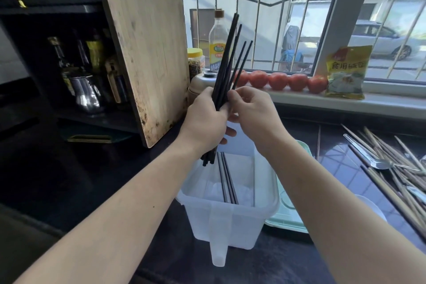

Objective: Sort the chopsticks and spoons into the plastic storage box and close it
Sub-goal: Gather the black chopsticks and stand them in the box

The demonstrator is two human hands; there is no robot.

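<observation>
Translucent plastic storage box (230,221) holds a few dark chopsticks (227,182).

Dark counter (138,168): box (230,221), chopsticks (391,168).

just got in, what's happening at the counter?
A person is sorting cutlery. The left hand grips a bundle of black chopsticks upright over the clear plastic storage box, while the right hand pinches at the bundle. A few dark chopsticks already lie in the box. A pile of wooden chopsticks and a metal spoon wait on the counter to the right. The pale green lid lies beside the box.
</observation>
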